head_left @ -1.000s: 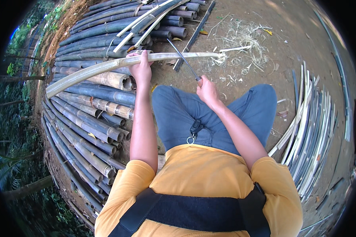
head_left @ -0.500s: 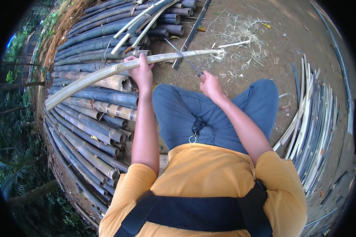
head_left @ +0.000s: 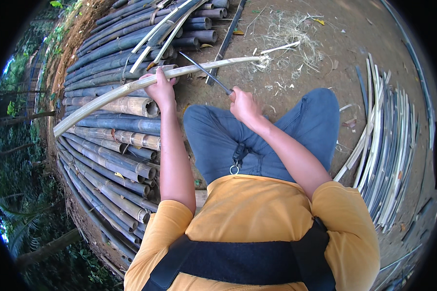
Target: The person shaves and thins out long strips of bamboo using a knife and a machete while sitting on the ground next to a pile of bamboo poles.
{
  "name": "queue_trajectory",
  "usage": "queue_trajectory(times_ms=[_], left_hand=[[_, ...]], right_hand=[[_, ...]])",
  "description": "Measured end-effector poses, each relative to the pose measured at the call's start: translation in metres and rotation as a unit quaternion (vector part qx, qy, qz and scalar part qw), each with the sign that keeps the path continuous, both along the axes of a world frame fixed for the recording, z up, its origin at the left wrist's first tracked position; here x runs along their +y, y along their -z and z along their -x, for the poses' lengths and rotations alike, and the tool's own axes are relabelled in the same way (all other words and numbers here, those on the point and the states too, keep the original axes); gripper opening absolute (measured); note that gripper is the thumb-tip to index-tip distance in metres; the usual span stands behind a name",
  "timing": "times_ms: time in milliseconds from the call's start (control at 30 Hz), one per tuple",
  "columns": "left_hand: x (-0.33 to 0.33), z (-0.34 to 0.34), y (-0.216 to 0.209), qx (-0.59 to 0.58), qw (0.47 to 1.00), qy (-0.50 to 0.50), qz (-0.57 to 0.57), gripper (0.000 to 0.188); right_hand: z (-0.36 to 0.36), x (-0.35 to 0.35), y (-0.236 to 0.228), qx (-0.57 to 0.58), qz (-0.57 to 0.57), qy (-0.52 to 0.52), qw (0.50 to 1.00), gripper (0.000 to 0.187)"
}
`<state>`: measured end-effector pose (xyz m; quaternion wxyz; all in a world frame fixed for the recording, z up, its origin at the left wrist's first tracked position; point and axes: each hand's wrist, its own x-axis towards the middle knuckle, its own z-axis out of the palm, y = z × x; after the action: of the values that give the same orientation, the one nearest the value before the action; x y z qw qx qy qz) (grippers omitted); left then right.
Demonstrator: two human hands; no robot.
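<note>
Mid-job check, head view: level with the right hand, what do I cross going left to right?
Green foliage → stacked bamboo poles → left hand → left knee → right hand → right knee → split strips → long dark pole.

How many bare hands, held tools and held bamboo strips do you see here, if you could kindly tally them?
Bare hands: 2 (left hand, right hand)
Held tools: 1 (thin-bladed tool)
Held strips: 1 (long bamboo strip)
Total: 4

Fisheye's head-worn, aimed steeply down from just above: shirt [head_left: 250, 208] near, shavings [head_left: 301, 42] far, bamboo pile [head_left: 126, 123] left, strips [head_left: 387, 157] right.
</note>
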<state>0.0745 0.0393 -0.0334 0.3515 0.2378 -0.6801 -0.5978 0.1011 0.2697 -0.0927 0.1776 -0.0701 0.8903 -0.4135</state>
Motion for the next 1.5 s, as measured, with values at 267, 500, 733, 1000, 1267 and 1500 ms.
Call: queue_trajectory(times_ms=[267,500,733,1000,1267,1500], left_hand=[[0.015,0.001,-0.004,0.006,1.000,-0.015,0.001,0.027],[0.034,0.005,-0.016,0.022,0.999,-0.010,0.044,0.024],[0.051,0.010,-0.025,0.038,0.997,-0.010,0.074,0.022],[0.046,0.009,-0.022,0.018,0.998,-0.012,0.064,0.024],[0.040,0.012,-0.021,0.028,0.997,-0.033,0.058,0.021],[0.047,0.013,-0.021,0.041,0.991,-0.047,0.118,0.018]], right_hand=[[0.006,-0.005,-0.005,-0.003,0.019,0.013,1.000,0.021],[0.020,-0.002,0.000,0.018,0.032,0.031,0.999,0.021],[0.010,-0.002,-0.014,-0.023,0.039,0.062,0.997,0.013],[0.008,-0.013,-0.015,0.020,0.052,0.041,0.998,0.016],[0.008,-0.011,-0.032,0.018,0.040,0.033,0.999,0.016],[0.008,-0.003,-0.024,0.011,0.012,0.031,0.999,0.021]])
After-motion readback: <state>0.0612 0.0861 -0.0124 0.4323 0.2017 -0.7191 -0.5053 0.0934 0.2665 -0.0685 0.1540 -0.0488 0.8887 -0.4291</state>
